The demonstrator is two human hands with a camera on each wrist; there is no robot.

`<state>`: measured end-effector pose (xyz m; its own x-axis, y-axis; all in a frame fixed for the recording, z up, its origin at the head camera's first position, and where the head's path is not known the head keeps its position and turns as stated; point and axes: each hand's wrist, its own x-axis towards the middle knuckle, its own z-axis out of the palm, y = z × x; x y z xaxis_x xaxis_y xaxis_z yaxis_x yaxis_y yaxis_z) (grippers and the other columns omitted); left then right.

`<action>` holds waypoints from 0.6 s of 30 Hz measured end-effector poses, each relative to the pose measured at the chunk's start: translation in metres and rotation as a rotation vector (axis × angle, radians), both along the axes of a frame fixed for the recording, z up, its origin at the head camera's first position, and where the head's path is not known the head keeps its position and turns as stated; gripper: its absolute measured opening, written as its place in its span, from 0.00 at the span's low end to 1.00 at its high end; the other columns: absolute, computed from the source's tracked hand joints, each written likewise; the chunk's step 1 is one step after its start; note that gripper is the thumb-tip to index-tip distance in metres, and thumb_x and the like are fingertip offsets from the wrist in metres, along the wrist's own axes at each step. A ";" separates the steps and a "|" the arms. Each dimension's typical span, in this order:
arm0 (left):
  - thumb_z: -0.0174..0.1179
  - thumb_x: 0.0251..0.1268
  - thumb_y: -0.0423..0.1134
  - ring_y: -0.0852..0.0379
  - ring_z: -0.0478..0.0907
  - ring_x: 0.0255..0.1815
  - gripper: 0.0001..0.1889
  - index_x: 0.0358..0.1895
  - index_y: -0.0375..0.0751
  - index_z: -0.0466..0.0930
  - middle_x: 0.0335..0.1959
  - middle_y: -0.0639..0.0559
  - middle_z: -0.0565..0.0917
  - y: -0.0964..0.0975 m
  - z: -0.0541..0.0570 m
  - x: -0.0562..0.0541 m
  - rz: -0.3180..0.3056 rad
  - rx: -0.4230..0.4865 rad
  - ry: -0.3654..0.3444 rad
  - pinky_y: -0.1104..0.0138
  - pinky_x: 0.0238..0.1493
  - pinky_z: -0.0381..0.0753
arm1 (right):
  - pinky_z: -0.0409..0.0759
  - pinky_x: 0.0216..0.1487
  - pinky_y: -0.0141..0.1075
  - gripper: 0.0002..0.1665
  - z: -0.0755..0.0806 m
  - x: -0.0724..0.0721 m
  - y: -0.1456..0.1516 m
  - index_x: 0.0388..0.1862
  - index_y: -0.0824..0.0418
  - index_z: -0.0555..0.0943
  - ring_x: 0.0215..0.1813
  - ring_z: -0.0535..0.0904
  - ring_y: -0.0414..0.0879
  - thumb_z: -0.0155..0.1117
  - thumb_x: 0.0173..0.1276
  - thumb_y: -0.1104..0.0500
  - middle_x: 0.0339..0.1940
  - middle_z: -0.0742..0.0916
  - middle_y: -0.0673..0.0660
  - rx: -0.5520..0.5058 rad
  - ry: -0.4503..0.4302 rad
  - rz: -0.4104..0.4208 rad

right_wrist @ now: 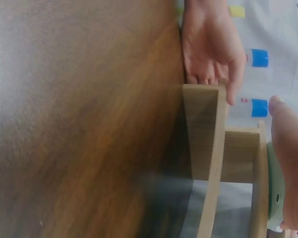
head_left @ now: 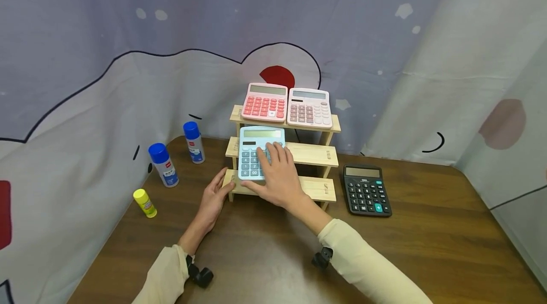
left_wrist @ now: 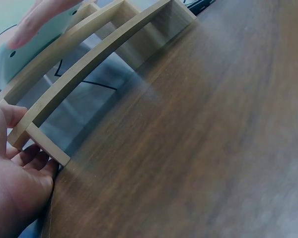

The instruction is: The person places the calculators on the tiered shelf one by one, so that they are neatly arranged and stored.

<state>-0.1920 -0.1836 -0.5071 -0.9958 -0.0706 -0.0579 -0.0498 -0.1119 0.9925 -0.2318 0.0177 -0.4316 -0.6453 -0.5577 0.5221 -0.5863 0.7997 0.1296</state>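
Observation:
A light blue calculator (head_left: 251, 153) leans on the middle step of a three-tier wooden rack (head_left: 314, 154), its lower end over the bottom step. Spread across its keys, the fingers of my right hand (head_left: 279, 178) rest on its face, thumb stretched out near the lower edge. My left hand (head_left: 212, 202) grips the left end of the bottom step; in the left wrist view, its thumb lies on the board and its fingers curl round the side leg. On the top step, a pink calculator (head_left: 265, 102) and a pale pink-white calculator (head_left: 309, 108) stand side by side.
A black calculator (head_left: 366, 190) lies on the brown table (head_left: 436, 228) right of the rack. To the left stand two blue-capped bottles (head_left: 164, 165) and a yellow glue stick (head_left: 145, 203). A printed curtain (head_left: 192, 14) hangs behind the table.

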 end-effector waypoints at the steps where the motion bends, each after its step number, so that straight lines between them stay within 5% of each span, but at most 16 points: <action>1: 0.57 0.75 0.44 0.50 0.47 0.82 0.36 0.81 0.47 0.51 0.82 0.49 0.51 0.000 0.000 0.000 -0.002 0.000 -0.002 0.50 0.80 0.51 | 0.62 0.75 0.56 0.56 -0.001 0.000 -0.001 0.71 0.58 0.69 0.73 0.66 0.60 0.54 0.58 0.19 0.69 0.74 0.64 -0.006 0.011 -0.005; 18: 0.57 0.75 0.44 0.49 0.45 0.83 0.37 0.81 0.47 0.51 0.83 0.49 0.49 0.000 -0.002 -0.002 0.004 -0.021 -0.006 0.47 0.79 0.52 | 0.65 0.73 0.56 0.57 -0.006 -0.001 -0.012 0.70 0.59 0.72 0.70 0.68 0.62 0.54 0.57 0.17 0.66 0.76 0.65 -0.043 0.095 -0.032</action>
<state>-0.1939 -0.1840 -0.5092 -0.9951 -0.0761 -0.0626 -0.0556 -0.0912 0.9943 -0.2324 0.0062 -0.4378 -0.6087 -0.5134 0.6049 -0.5471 0.8238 0.1486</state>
